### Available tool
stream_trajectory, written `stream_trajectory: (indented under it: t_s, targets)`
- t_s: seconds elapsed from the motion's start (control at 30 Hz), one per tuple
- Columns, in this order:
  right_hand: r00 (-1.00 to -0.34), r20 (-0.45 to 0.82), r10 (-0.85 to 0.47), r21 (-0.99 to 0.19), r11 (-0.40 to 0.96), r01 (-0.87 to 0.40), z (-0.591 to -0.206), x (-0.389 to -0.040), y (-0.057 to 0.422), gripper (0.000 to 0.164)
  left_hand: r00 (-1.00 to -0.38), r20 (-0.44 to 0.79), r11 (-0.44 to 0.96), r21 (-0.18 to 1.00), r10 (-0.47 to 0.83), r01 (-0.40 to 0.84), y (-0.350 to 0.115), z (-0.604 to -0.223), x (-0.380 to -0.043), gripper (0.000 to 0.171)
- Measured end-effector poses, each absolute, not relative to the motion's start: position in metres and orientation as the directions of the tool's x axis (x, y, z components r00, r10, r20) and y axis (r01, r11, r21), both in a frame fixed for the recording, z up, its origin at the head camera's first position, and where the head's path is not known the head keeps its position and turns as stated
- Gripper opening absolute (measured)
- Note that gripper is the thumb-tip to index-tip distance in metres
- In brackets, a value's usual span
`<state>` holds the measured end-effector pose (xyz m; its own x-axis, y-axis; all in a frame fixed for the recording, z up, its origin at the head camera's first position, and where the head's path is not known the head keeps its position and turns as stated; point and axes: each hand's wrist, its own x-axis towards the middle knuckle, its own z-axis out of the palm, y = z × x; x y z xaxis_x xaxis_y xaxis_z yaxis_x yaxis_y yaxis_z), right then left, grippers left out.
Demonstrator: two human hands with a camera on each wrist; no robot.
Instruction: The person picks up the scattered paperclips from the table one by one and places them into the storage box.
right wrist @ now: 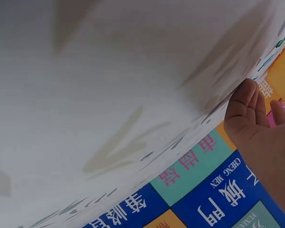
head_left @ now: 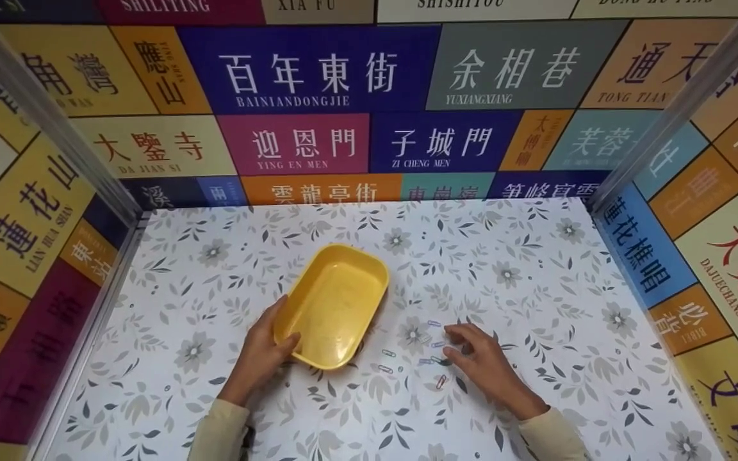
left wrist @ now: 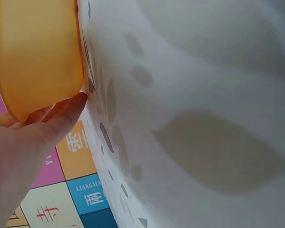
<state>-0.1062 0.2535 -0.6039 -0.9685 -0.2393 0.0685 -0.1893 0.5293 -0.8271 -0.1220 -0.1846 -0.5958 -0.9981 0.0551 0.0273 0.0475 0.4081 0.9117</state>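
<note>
Two pale sleeves [head_left: 218, 432], cut off by the bottom of the head view, lead to two hands over one leaf-and-flower-patterned bench [head_left: 170, 288], whose near edge is out of sight. One yellow tray [head_left: 334, 301] is slightly left of the bench's middle. The left grip [head_left: 266, 349] is clamped on the tray's near left side, thumb over the rim, other fingers partly hidden by the wall; whether the base lies flat cannot be told. Right of the tray, toward the bench's near edge, lie at least seven paper clips [head_left: 441, 382]: three purple, two green, one red, one of unclear colour; a pale shape among them is too faint to count. The right grip [head_left: 481, 362] is just beside the right-hand cluster, thumb and forefinger apart. The right wrist view shows some clips only as small blurs. Beyond the bench's far edge, wall panels [head_left: 305, 70] read BAINIANDONGJIE, YUXIANGXIANG, YING EN MEN, ZI CHENG MEN and DA JIAN SI beneath larger Chinese characters; the topmost row is cropped.
</note>
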Motion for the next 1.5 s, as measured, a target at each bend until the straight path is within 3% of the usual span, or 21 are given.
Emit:
stream_trajectory:
  t_s: [0.27, 0.63, 1.0, 1.33, 1.5]
  targets:
    - [-0.959, 0.077, -0.271, -0.812, 0.541, -0.218, -0.609, -0.11, 0.253, 0.035, -0.99, -0.096, 0.441, 0.897, 0.102, -0.041, -0.19, -0.592, -0.118, 0.098]
    - [-0.956, 0.094, -0.276, -0.75, 0.612, -0.251, -0.61, -0.104, 0.246, 0.034, -0.977, -0.043, 0.405, 0.913, 0.207, 0.045, -0.194, -0.594, -0.115, 0.127]
    - [-0.921, 0.31, -0.236, -0.587, 0.715, -0.381, -0.623, -0.102, 0.244, 0.018, -0.979, -0.034, 0.399, 0.915, 0.203, 0.051, -0.193, -0.596, -0.116, 0.127]
    - [-0.85, 0.442, -0.287, -0.551, 0.661, -0.509, -0.635, -0.109, 0.245, 0.013, -0.978, -0.036, 0.398, 0.916, 0.204, 0.05, -0.195, -0.596, -0.116, 0.127]
    - [-0.842, 0.45, -0.297, -0.542, 0.659, -0.522, -0.635, -0.11, 0.245, 0.012, -0.977, -0.007, 0.387, 0.919, 0.212, 0.078, -0.195, -0.598, -0.115, 0.127]
